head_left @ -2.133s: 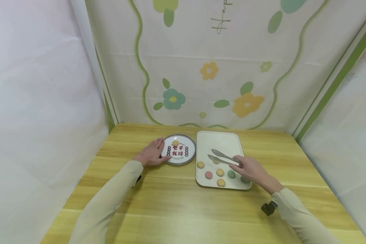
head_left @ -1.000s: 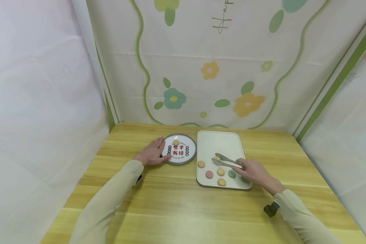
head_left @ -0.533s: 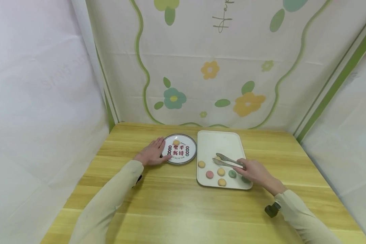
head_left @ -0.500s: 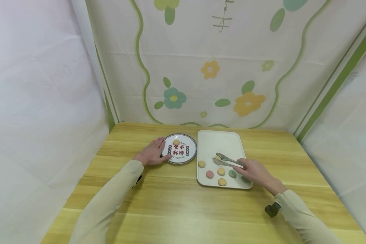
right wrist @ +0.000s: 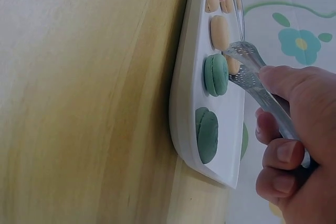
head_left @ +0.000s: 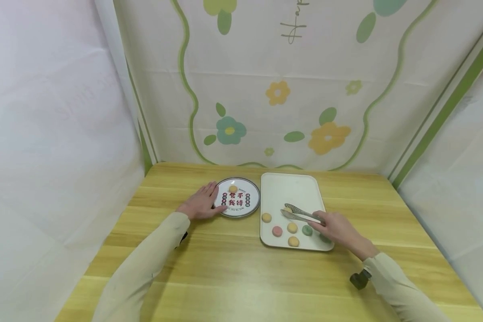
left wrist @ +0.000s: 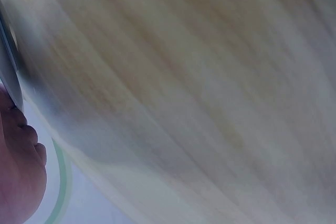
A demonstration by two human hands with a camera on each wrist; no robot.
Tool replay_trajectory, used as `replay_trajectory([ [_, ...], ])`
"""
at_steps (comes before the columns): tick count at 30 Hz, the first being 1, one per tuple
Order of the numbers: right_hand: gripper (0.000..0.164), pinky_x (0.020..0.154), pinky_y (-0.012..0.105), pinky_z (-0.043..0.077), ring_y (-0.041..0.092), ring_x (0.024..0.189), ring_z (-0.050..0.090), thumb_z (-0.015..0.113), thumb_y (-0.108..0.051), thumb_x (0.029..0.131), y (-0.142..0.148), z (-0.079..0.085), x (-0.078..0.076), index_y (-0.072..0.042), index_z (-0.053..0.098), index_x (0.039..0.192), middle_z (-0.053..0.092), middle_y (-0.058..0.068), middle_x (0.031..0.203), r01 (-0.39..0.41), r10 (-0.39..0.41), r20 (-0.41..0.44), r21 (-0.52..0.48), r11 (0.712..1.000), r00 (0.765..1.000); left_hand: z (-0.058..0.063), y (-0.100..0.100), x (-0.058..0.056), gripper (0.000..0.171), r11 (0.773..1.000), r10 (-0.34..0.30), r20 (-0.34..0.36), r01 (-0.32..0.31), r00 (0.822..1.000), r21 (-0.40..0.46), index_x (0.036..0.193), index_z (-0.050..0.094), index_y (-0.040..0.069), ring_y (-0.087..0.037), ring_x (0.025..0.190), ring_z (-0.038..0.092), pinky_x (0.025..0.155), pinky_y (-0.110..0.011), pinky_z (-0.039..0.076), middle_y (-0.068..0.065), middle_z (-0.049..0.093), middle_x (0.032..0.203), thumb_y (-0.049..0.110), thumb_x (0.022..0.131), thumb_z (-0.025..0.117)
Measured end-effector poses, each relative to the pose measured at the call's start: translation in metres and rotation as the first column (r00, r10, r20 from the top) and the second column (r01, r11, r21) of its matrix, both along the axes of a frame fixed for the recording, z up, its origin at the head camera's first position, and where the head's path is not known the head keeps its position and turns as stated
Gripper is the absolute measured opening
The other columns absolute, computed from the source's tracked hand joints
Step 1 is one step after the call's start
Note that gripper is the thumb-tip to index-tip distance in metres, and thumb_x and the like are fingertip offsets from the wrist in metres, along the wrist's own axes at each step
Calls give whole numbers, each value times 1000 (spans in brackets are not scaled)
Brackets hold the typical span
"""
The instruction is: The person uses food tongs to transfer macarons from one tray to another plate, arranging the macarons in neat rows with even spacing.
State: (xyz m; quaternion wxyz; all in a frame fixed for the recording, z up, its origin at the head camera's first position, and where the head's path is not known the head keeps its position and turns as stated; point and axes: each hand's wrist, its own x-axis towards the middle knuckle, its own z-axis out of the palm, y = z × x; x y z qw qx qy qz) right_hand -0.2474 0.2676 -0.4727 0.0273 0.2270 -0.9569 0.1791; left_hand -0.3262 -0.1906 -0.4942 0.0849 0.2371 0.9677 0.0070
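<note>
My right hand (head_left: pixel 340 227) grips metal tongs (head_left: pixel 303 216), whose perforated ends straddle a yellow macaron (right wrist: pixel 233 65) on the cream tray (head_left: pixel 291 185). Part of that macaron is hidden behind the tongs. Around it on the tray sit other macarons: a pink one (head_left: pixel 277 231), several yellow ones and two green ones, the nearer green macaron (right wrist: pixel 207 135) partly under my right hand in the head view. To the left, my left hand (head_left: pixel 201 202) rests with straight fingers along the rim of a round white plate (head_left: pixel 249 187). One yellow macaron (head_left: pixel 233 189) lies on this plate's far side.
The plate and tray stand side by side on a wooden table (head_left: pixel 225 268). A flowered cloth backdrop (head_left: pixel 241 89) rises behind the table's far edge, with pale cloth walls to left and right. A dark device (head_left: pixel 360 279) is strapped at the right wrist.
My right hand has brought the tongs slightly right and nearer, down around the yellow macaron, and the tong ends have drawn a little closer together. My left hand stays at the plate.
</note>
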Motion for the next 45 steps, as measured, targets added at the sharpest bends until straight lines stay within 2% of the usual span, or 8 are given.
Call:
replay_trajectory([
  [10, 16, 46, 19, 28, 4, 50, 35, 64, -32, 95, 2, -2, -1, -20, 61, 85, 42, -11, 58, 0, -1, -16, -13, 1000, 1000, 2, 1, -1, 100, 1000, -3, -3, 3, 1000, -10, 156, 8, -2, -33, 154, 5, 126, -45, 11, -20, 4, 165, 75, 94, 23],
  [17, 15, 45, 18, 28, 2, 49, 33, 64, -28, 95, 2, -1, -2, -19, 61, 83, 40, -12, 57, -33, 30, -59, -43, 999, 998, 0, 1, -1, 101, 1000, -3, -7, 3, 1000, -11, 156, 8, -2, -33, 154, 6, 126, -45, 12, -20, 5, 165, 75, 93, 23],
  [27, 16, 44, 18, 28, 1, 47, 32, 62, -29, 97, -5, 2, -8, -20, 61, 84, 39, -12, 56, -34, 29, -72, -65, 997, 997, 0, 2, -1, 102, 1000, -2, 6, 2, 1000, -23, 156, 7, -2, -32, 154, 4, 126, -44, 11, -20, 4, 165, 77, 93, 20],
  [33, 19, 45, 19, 28, 1, 48, 31, 62, -29, 97, -12, 6, -16, -20, 59, 80, 38, -12, 56, -56, 47, -110, -80, 995, 993, -1, 0, -1, 101, 1000, 16, 12, -15, 1000, -27, 156, 5, -2, -32, 154, 3, 126, -44, 10, -20, 1, 165, 75, 94, 21],
  [45, 24, 47, 20, 30, 3, 49, 33, 61, -31, 98, -27, 12, -24, -21, 56, 77, 39, -12, 57, -56, 49, -74, -98, 994, 996, -1, 1, -1, 101, 1000, 6, 6, -6, 1000, -20, 156, 5, -1, -33, 154, 3, 126, -44, 10, -19, 1, 165, 76, 93, 21],
])
